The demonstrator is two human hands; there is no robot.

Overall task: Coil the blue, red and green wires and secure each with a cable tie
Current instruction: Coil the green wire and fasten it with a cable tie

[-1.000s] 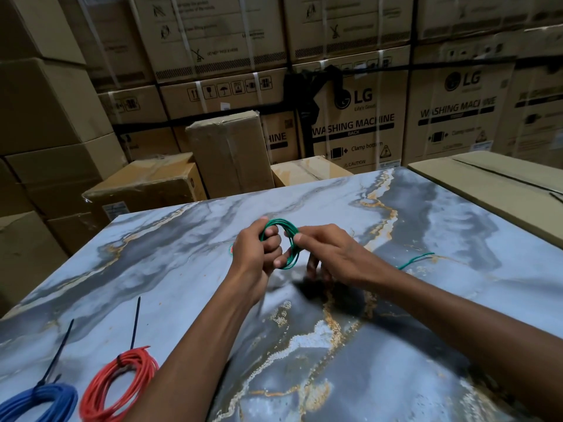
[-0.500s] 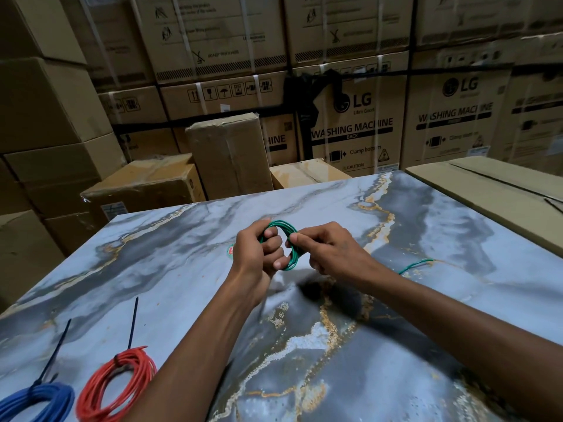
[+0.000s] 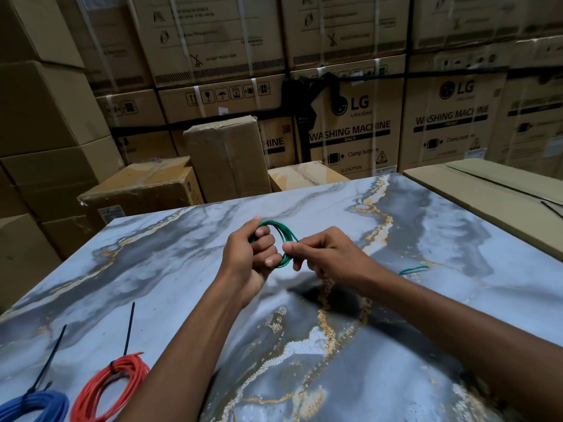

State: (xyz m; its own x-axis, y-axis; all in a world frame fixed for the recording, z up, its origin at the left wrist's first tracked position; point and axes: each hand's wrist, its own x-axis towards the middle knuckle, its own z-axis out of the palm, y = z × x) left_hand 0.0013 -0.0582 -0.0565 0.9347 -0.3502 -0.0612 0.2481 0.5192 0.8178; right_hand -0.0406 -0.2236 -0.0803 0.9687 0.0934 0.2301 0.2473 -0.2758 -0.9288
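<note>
A small coil of green wire (image 3: 285, 236) is held above the middle of the marble table (image 3: 426, 239). My left hand (image 3: 248, 258) grips its left side, fingers curled through the loop. My right hand (image 3: 327, 254) pinches the coil's right side between thumb and fingers. The wire's loose end (image 3: 412, 269) trails out on the table behind my right wrist. At the near left lie a red wire coil (image 3: 111, 388) and a blue wire coil (image 3: 35, 406), each bound by a black cable tie whose tail sticks up; the red coil's tie (image 3: 128, 330) and the blue coil's tie (image 3: 48, 360) point away from me.
Stacked cardboard boxes (image 3: 350, 123) wall in the far side and left of the table. A flat cardboard box (image 3: 487, 190) lies along the table's right edge, with a thin black strip (image 3: 552, 208) on it.
My right hand has drawn a little to the right along the coil, and the loop now stands wider between the hands. The view has tilted down slightly.
</note>
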